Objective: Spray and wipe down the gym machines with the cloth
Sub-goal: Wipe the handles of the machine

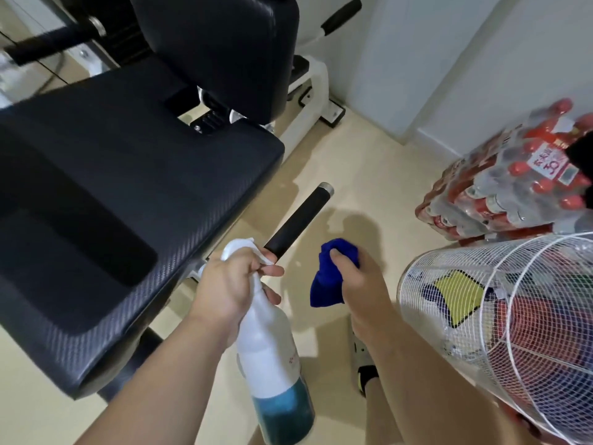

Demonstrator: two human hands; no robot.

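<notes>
A gym machine fills the left: a black padded seat (122, 194) with a black back pad (221, 49) above it. A black side handle (298, 218) with a silver end cap sticks out beside the seat. My left hand (227, 284) grips the neck of a white spray bottle (269, 345) holding blue liquid, its nozzle pointing at the handle's near end. My right hand (359, 284) holds a bunched blue cloth (330, 271) just right of the handle, not touching it.
A white wire fan guard (500, 319) crowds the lower right, close to my right forearm. Shrink-wrapped packs of red-capped bottles (513, 184) are stacked by the white wall. The machine's white frame (317, 91) runs back to the wall. Beige floor (369, 175) lies between them.
</notes>
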